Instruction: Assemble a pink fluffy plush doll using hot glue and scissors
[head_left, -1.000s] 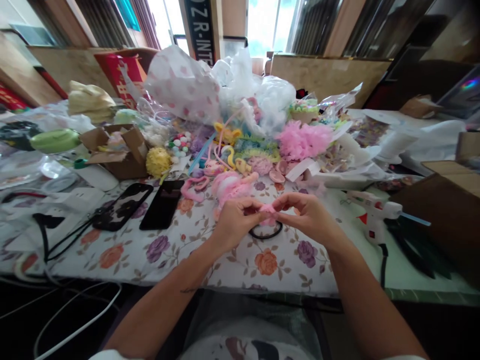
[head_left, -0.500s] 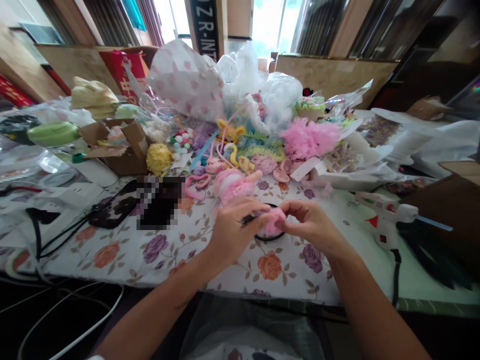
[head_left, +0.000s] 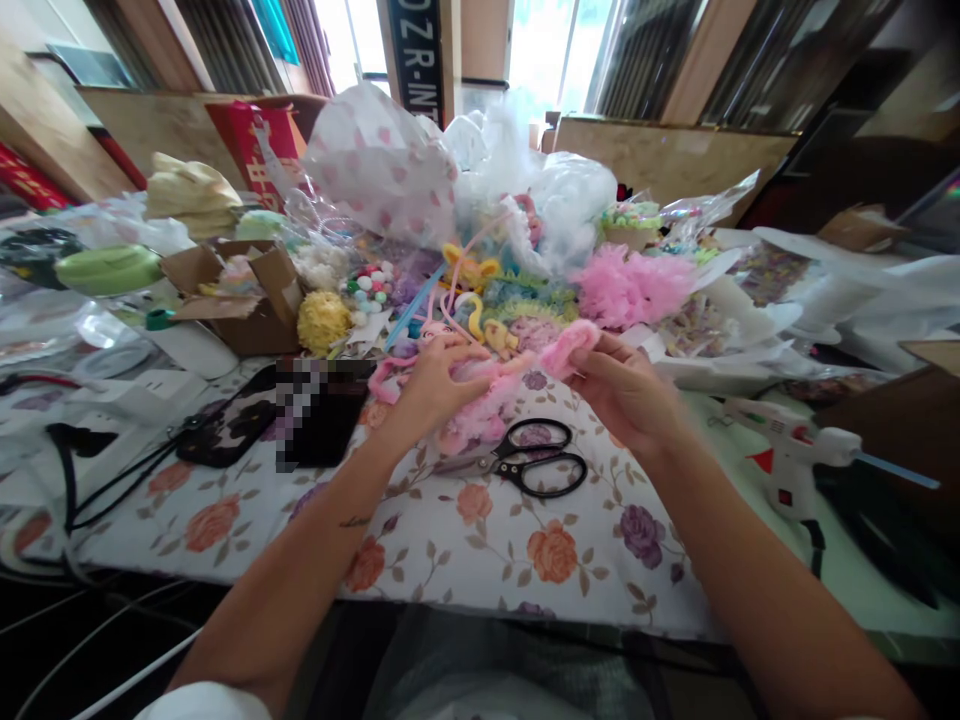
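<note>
My right hand (head_left: 619,385) pinches a fuzzy pink piece (head_left: 568,350) and holds it up above the flowered cloth. To its left, my left hand (head_left: 450,375) reaches over a fluffy pink bundle (head_left: 480,415), thumb and fingers apart; whether it grips any of the bundle is hard to tell. Black-handled scissors (head_left: 541,472) lie on the cloth below both hands, their blades pointing left beside the bundle. A doll-like face (head_left: 437,328) shows just behind my left hand.
Behind the hands is a heap of plush pieces, yellow pom-pom (head_left: 324,322), pink tulle (head_left: 634,285) and plastic bags (head_left: 382,165). A glue gun (head_left: 795,455) stands at right. Phone (head_left: 229,415), cables and an open cardboard box (head_left: 240,300) are at left.
Both hands have moved up and apart, away from the scissors, which now show fully. The right hand has lifted the fuzzy pink piece; the left has shifted left over the pink bundle.
</note>
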